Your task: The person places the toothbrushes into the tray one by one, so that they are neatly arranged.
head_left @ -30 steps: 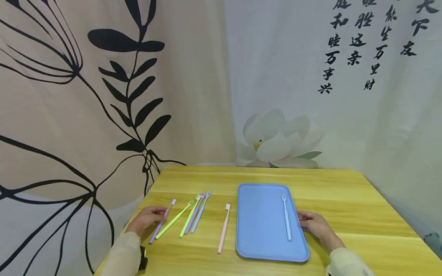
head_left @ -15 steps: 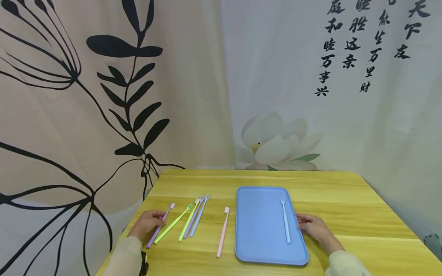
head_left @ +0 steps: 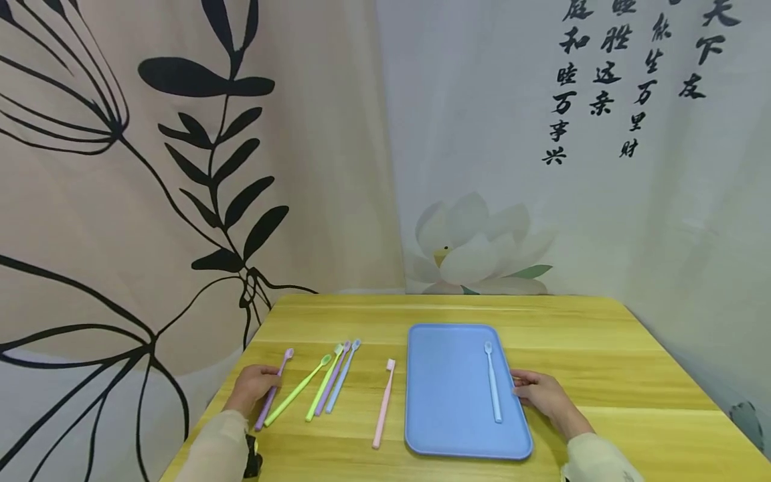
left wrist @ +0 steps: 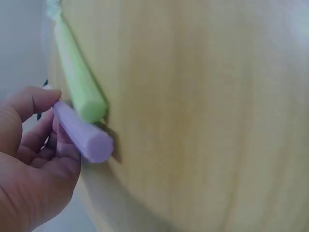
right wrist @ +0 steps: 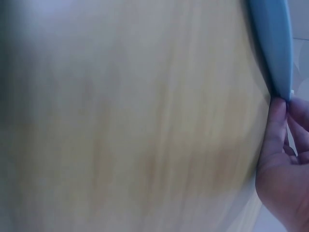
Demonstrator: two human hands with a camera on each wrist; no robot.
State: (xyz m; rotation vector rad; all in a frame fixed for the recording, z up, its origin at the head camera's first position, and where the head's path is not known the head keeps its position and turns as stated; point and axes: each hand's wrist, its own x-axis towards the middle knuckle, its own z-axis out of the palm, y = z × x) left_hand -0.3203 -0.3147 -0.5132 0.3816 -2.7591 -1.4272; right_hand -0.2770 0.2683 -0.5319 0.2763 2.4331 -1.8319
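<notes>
My left hand (head_left: 253, 388) pinches a purple toothbrush (head_left: 266, 407) at the left of the table, its head pointing away from me. In the left wrist view, thumb and fingers lie on either side of the purple handle (left wrist: 82, 130), close beside a green toothbrush (left wrist: 79, 72). On the right, my right hand (head_left: 545, 396) holds the right rim of a blue tray (head_left: 452, 408). The right wrist view shows thumb and fingers gripping the tray's edge (right wrist: 276, 48). One light blue toothbrush (head_left: 493, 385) lies inside the tray along its right side.
Between my left hand and the tray lie a second green toothbrush (head_left: 323, 385), another purple one (head_left: 333, 381), a blue one (head_left: 343, 378) and a pink one (head_left: 382, 408). All rest on the wooden table (head_left: 446, 308), with a printed curtain (head_left: 337, 167) behind.
The purple toothbrush under my left hand has turned about its length: its bristles faced sideways and now face up. My right hand stays at the tray rim. The whole view has shifted slightly.
</notes>
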